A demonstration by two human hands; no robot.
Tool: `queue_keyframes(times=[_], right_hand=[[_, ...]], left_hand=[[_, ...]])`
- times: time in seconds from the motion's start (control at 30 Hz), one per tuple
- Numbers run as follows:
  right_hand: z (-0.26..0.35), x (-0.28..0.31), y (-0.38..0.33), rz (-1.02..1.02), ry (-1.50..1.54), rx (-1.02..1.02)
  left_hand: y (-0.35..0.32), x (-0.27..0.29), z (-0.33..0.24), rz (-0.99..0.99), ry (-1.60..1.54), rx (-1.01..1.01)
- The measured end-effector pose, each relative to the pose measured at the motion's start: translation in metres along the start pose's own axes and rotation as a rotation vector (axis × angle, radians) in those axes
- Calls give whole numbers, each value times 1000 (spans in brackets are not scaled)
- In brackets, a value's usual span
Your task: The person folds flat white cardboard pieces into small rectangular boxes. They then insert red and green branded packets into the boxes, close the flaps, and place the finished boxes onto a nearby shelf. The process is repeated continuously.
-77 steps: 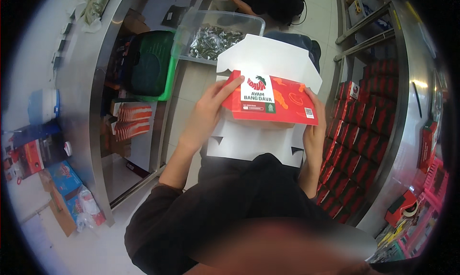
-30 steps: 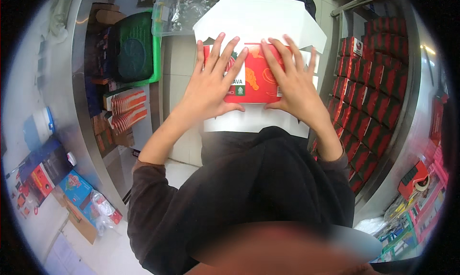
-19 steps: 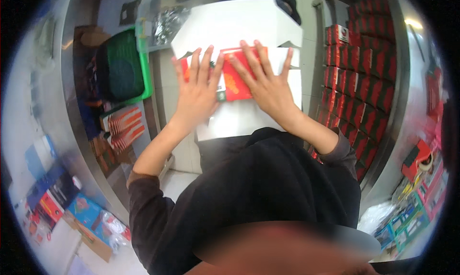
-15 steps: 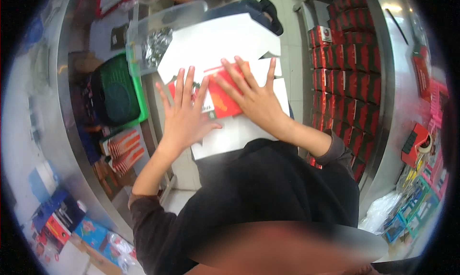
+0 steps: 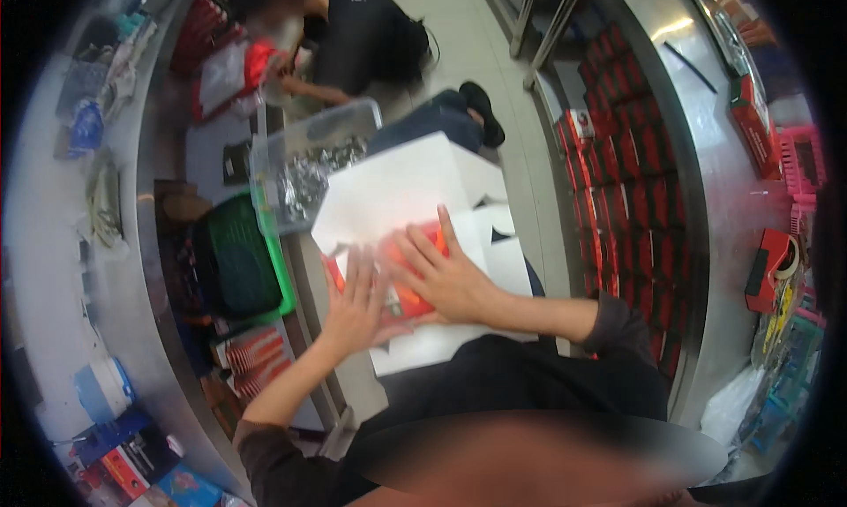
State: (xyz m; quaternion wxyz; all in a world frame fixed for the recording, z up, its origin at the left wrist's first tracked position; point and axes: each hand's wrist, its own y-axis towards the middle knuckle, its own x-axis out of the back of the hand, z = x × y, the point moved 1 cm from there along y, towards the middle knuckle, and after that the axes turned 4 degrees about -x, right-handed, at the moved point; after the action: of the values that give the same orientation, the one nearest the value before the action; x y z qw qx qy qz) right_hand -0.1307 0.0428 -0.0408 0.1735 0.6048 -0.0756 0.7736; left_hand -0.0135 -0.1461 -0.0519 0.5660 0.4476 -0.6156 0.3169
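Observation:
A large white die-cut card sheet (image 5: 388,189) with angled corners lies over my lap. On its middle sits a red and orange printed piece (image 5: 411,302), mostly covered by my hands. My left hand (image 5: 353,311) rests flat on the left part of the print with its fingers stretched forward. Slightly overlapping it, my right hand (image 5: 448,282) lies palm down on the print, its thumb side toward the left hand and its fingers spread. Neither hand holds anything. Motion blurs the fingers where the two hands meet.
A clear plastic bin (image 5: 273,167) with silvery packets stands beyond the card. Leftward are a green-rimmed crate (image 5: 287,282) and striped packs (image 5: 256,366). Stacked red boxes (image 5: 631,207) fill the right shelf, below a tape dispenser (image 5: 766,273). Another person (image 5: 371,39) crouches at the far left.
The view has tilted upward, so the card and bin appear lower and more of the other person shows. My hands have come closer together over the red print.

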Motion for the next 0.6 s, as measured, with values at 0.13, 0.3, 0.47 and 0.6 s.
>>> queue_keyframes(times=[0.13,0.3,0.47,0.6], right_hand=[[0,2,-5,-39,54,-24],[8,-4,-12,-54,19,-61],[10,-4,-13,-48,80,-110],[8,-10,-12,-86,120,-136]], left_hand=[[4,1,-5,-3,46,-1],[-2,-5,-9,16,100,8],[4,-5,-11,47,97,25],[8,-8,-10,83,216,-7]])
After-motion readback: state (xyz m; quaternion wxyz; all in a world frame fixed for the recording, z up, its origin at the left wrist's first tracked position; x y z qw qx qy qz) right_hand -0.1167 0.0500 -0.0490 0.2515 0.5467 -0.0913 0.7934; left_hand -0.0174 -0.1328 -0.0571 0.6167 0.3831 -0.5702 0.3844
